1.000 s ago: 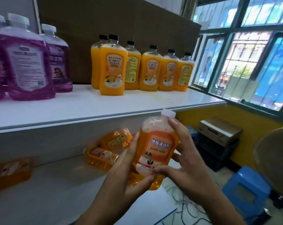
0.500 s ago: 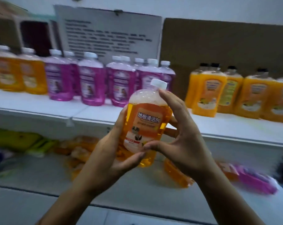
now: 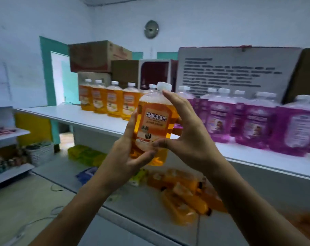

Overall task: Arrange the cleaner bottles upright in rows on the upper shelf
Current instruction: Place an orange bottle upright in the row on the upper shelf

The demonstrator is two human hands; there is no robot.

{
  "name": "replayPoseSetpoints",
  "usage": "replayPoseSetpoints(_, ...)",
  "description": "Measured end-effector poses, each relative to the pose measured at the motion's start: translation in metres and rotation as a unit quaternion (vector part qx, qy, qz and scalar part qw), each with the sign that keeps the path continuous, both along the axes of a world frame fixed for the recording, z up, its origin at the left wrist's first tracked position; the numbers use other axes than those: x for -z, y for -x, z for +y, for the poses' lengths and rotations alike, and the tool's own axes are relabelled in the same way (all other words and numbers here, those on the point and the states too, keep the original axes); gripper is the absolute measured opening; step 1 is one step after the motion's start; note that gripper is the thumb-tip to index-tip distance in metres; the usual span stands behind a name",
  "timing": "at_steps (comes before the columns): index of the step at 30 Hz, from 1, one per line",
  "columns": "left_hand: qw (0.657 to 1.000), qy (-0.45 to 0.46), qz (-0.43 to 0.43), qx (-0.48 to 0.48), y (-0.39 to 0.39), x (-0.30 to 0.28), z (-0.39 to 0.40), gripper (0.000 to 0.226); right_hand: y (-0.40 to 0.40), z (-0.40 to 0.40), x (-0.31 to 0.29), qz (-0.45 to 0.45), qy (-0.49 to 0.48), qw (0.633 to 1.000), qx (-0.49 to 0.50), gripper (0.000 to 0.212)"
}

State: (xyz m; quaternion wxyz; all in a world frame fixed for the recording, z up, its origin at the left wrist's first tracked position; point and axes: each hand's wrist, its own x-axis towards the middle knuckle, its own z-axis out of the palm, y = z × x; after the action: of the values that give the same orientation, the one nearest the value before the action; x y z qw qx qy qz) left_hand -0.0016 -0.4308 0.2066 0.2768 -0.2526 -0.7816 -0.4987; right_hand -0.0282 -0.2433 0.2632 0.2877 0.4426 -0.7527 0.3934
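Note:
An orange cleaner bottle [image 3: 155, 121] with a white cap and an orange label is upright in front of the upper shelf [image 3: 90, 119], held by both hands. My left hand [image 3: 131, 153] grips its lower left side and base. My right hand [image 3: 184, 132] holds its right side, thumb on the label and fingers up by the shoulder. Behind it on the shelf stands a row of orange bottles [image 3: 113, 103] on the left and several purple bottles [image 3: 257, 121] on the right, all upright.
Orange bottles [image 3: 182, 197] lie on their sides on the lower shelf [image 3: 147, 217], with green packets [image 3: 86, 155] further left. Cardboard boxes [image 3: 95, 55] and a printed board [image 3: 236, 71] stand behind the upper shelf. A side rack [image 3: 8, 171] with small goods is at the left.
My view has swung left along the shelf, from the black-capped orange bottles past the purple ones to the white-capped orange row. Both hands have kept hold of the bottle and raised it.

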Motion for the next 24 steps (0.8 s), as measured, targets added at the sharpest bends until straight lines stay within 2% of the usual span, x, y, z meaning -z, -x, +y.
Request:
replayPoseSetpoints(6, 0.998, 0.013, -0.034, -0.048, 0.0, 0.007, -0.095, 0.098, 0.016, -0.098, 0.011, -0.016, -0.004, 1.0, -0.02, 0.101)
replayPoseSetpoints(13, 0.996, 0.04, -0.03, -0.075, 0.022, -0.005, -0.19, 0.095, 0.045, -0.186, 0.003, -0.003, -0.005, 1.0, -0.019, 0.099)
replayPoseSetpoints(24, 0.988, 0.104, -0.049, -0.107, 0.135, -0.023, -0.312, 0.093, 0.146, -0.318, -0.009, 0.019, -0.013, 0.999, 0.043, 0.1)
